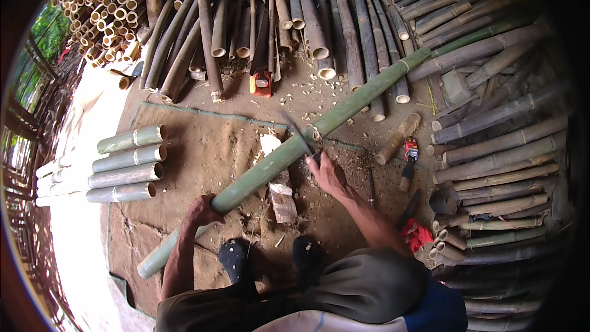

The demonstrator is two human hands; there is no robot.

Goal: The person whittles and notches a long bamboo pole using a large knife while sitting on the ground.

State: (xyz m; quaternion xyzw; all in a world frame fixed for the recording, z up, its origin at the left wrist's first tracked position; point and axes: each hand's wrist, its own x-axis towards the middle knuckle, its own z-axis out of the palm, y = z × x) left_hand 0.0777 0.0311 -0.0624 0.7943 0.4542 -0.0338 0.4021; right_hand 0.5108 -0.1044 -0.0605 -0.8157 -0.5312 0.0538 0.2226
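Observation:
A long green bamboo pole (356,103) slants from lower left to upper right across the floor in front of me. My left hand (204,211) is wrapped round its lower part. In my right hand (329,173) is a knife, gripped by its dark handle. The knife blade (298,130) lies across the pole at a ring-shaped node, where pale shaved wood shows; how deep it cuts, I cannot tell. Under the pole, near its middle, is a chopped wooden block (282,201).
Cut green bamboo pieces (126,173) lie at left on a brown mat (178,132). Brown bamboo poles (316,31) lean at the back; more stacked poles (504,147) line the right. An orange tool (261,83) and wood chips are on the floor. My feet (235,258) stand close by.

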